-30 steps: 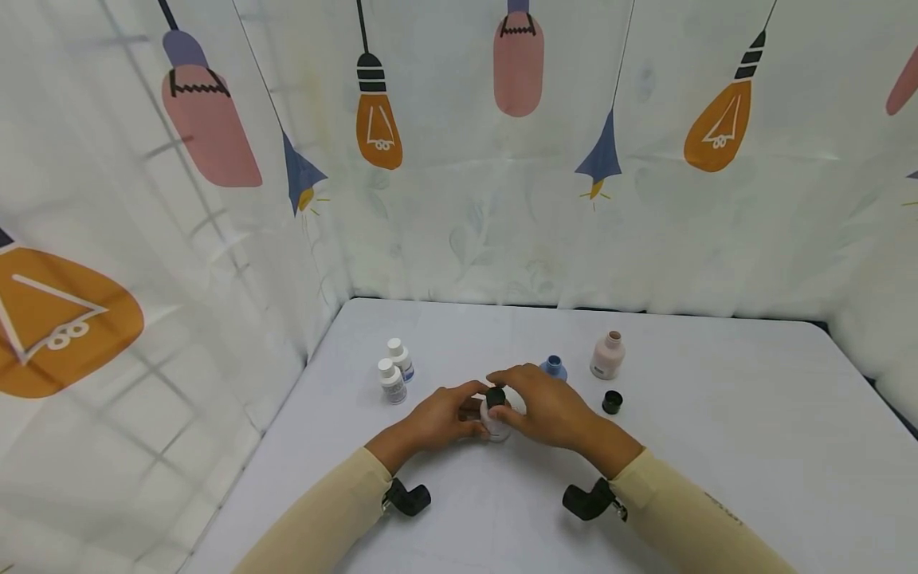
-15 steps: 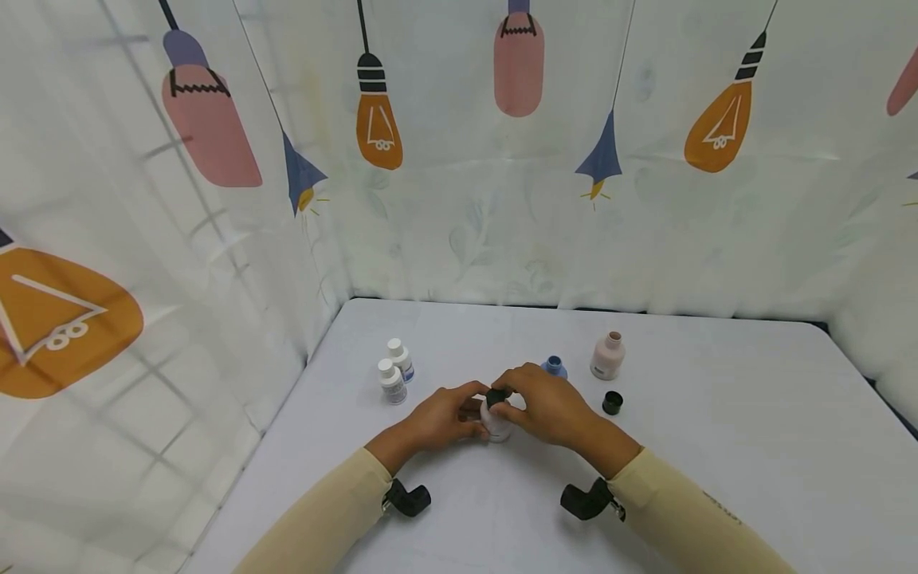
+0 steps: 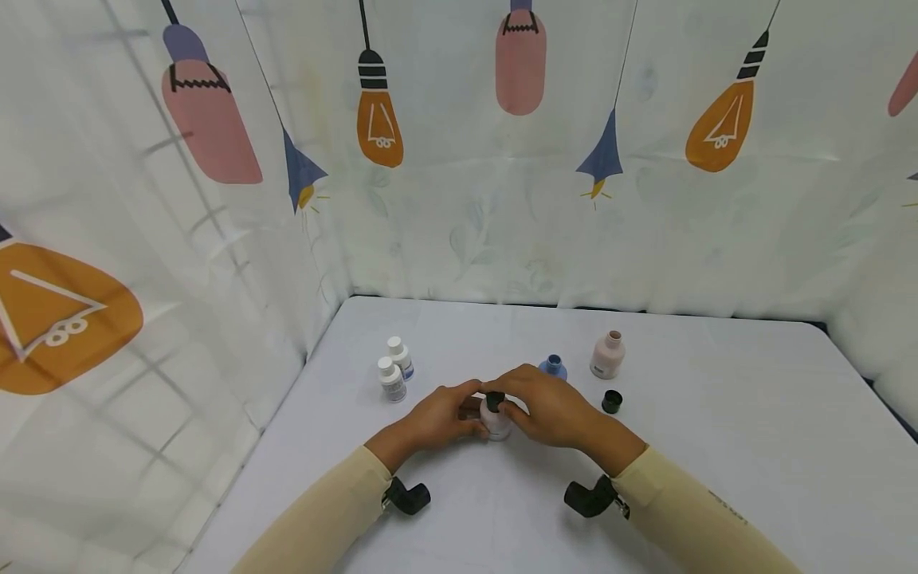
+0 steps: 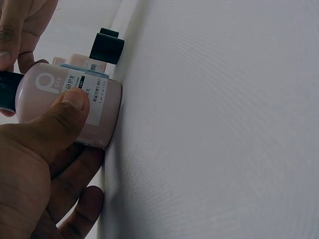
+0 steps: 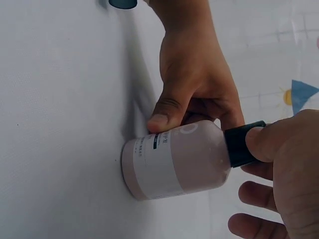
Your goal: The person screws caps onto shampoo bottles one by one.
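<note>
Upright on the white table (image 3: pixel 688 478) stands a pale pink bottle (image 5: pixel 174 162) with a white label. My left hand (image 3: pixel 436 418) grips its body, the thumb lying across the label in the left wrist view. On the bottle's neck sits a dark screw cap (image 5: pixel 241 144). My right hand (image 3: pixel 552 406) pinches this cap between thumb and fingers, while other fingers stay off the bottle. Just behind the right hand is an uncapped blue bottle (image 3: pixel 554 367), partly hidden by it. A loose dark cap (image 3: pixel 612 401) lies to the right of that hand.
An uncapped pink bottle (image 3: pixel 608 356) stands farther back on the right. Two small white bottles, a nearer one (image 3: pixel 392 383) and a farther one (image 3: pixel 403 360), stand left of the hands. A patterned curtain (image 3: pixel 459 215) hangs behind the table.
The right hand's fingers have turned about the cap and shifted their hold on it; the index finger now reaches farther left over it. The left hand and the bottle stay in place.
</note>
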`<state>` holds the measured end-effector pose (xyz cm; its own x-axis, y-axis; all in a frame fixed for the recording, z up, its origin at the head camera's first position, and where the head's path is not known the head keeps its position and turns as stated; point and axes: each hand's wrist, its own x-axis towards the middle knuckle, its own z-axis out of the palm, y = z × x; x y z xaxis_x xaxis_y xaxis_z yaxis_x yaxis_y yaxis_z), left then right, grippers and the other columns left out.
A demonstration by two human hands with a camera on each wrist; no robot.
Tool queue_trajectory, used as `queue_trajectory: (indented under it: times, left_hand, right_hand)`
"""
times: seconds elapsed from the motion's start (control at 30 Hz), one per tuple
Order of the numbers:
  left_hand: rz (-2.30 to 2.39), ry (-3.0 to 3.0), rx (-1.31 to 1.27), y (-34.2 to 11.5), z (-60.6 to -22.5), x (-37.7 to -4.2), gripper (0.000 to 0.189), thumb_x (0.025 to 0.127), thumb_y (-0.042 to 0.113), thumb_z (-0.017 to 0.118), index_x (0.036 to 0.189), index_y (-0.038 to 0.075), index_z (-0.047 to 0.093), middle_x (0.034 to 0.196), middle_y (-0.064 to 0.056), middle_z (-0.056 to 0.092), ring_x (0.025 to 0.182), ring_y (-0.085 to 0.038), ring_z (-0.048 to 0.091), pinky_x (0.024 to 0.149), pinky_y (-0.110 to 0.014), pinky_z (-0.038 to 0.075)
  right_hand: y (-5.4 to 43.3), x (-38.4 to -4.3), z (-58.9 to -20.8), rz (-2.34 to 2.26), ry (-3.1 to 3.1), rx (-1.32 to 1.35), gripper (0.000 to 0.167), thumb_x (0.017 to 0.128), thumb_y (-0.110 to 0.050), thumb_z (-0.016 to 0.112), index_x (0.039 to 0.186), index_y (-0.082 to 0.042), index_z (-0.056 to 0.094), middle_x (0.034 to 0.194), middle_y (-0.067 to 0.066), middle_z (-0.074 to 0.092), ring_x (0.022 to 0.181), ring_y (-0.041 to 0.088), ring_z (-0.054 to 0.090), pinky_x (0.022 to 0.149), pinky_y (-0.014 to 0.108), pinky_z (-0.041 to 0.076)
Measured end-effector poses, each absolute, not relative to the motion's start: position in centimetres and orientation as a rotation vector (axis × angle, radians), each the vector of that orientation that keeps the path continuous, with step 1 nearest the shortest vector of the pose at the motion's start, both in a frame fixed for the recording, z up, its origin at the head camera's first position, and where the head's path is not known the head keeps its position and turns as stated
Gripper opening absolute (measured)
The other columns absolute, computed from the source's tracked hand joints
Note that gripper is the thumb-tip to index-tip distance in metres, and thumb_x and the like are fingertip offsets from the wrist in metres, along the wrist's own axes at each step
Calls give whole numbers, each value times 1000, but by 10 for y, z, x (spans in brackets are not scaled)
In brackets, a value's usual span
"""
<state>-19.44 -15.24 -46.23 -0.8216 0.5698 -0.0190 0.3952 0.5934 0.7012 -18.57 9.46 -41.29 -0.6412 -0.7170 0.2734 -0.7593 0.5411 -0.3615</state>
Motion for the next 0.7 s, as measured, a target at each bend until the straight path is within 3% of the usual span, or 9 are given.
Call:
queue_trajectory:
  times: [0.43, 0.7]
  left_hand:
    - [1010, 2615, 803, -151, -463, -195, 56, 91, 33, 80, 139, 25, 53, 127, -3, 70, 117, -13, 66, 98, -37, 52]
    - [1002, 2632, 808, -151, -462, -193, 53, 91, 35, 80, 136, 25, 54, 127, -4, 70, 116, -14, 66, 97, -37, 52]
  right_hand:
    - [92, -182, -415, 688, -2692, 1159, 35, 99, -25, 72, 133, -20, 68, 122, -3, 67, 111, 14, 62, 77, 31, 55]
    - [91, -180, -417, 683, -2695, 1115, 35, 98, -26, 73, 132, -21, 68, 122, -3, 67, 113, 15, 62, 78, 33, 55]
